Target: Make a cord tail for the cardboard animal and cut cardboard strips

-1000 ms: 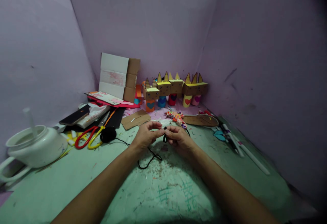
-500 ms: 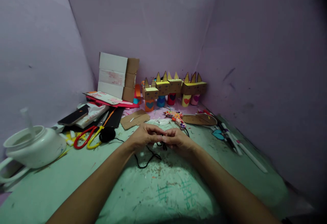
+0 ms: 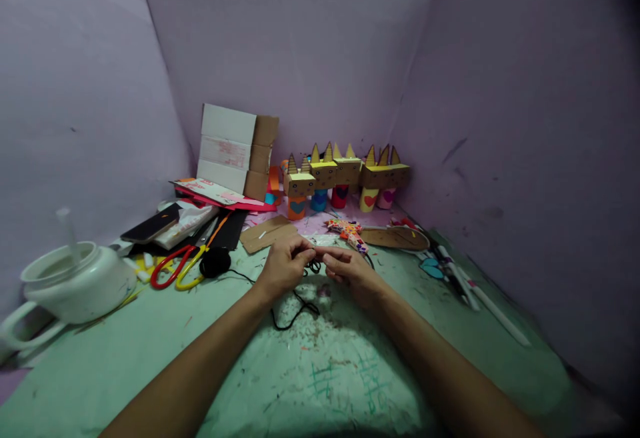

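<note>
Over the middle of the table, my left hand (image 3: 285, 263) and my right hand (image 3: 354, 273) meet almost fingertip to fingertip, both pinched. A small looped bunch of black yarn (image 3: 314, 267) hangs at the left fingertips, between the hands. The right thumb and forefinger pinch close beside it; fingers partly cover what they grip, seemingly the same yarn. From the bunch, a loose strand (image 3: 286, 327) curls on the table below. It seems to lead back past my left wrist to a black yarn ball (image 3: 215, 263).
Left of the ball lie red-and-yellow-handled scissors (image 3: 173, 266) and a white pot (image 3: 80, 285). Cardboard figures (image 3: 300, 186) stand along the back. A colourful gun-shaped tool (image 3: 350, 231) with a black cord lies behind my hands; several pens (image 3: 457, 275) lie right. A folded cardboard box (image 3: 227, 145) leans on the wall.
My fingertips have drawn slightly apart, and the yarn bunch now shows nearer the left fingers. The whole view has shifted a little, moving the scene rightward.
</note>
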Available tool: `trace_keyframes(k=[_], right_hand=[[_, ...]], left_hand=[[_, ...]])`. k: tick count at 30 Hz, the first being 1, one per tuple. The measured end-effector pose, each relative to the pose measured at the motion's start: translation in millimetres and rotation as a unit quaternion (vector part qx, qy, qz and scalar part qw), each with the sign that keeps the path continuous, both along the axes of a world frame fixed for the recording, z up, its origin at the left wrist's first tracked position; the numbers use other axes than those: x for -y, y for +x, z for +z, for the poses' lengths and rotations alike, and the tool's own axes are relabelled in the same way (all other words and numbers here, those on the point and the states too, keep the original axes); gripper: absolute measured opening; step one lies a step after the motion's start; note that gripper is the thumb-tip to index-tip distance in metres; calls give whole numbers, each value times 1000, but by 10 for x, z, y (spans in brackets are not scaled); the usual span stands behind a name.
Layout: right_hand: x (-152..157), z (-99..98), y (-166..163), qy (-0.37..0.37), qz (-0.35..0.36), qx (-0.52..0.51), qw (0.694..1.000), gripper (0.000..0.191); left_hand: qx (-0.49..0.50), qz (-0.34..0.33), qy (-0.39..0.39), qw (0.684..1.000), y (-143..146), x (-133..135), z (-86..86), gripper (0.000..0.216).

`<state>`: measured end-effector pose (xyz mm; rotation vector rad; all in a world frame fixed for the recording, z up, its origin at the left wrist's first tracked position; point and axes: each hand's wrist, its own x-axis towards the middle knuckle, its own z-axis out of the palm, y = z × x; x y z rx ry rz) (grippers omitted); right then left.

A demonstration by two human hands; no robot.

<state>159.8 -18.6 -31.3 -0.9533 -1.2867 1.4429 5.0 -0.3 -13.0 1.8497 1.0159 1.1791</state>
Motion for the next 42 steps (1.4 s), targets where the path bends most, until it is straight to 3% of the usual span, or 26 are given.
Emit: trace_keyframes(k=[3, 6, 10, 15, 19, 26, 32, 37, 42], right_hand=[[-22, -13, -10, 58, -27, 20, 998, 37], [-15, -27, -45, 102, 24, 23, 994, 37], [23, -50, -101, 50, 79, 43, 995, 40], [17, -83, -124, 15, 22, 36, 999, 40], [-44, -82, -91, 89, -51, 88, 991, 38], [-60, 12, 10, 129, -123, 98, 979, 22], [-54, 27, 70, 109, -95, 57, 988, 17], [-102, 36, 190, 204, -121, 157, 959, 12], [-148, 36, 300, 347, -115, 228, 902, 9]], left_hand=[[-33, 20, 43, 998, -7, 17, -12, 13], [-84, 36, 98, 991, 7, 54, -15, 13], [-103, 55, 124, 985, 25, 82, 6, 13], [-32, 89, 74, 993, 11, 37, 21, 14], [18, 99, 19, 995, 14, -22, -8, 13], [108, -46, -198, 973, 157, 6, -110, 26], [174, -113, -251, 946, 187, 47, -132, 38], [92, -96, -243, 961, 161, 13, -147, 29], [39, -23, -151, 987, 139, -10, -171, 16]])
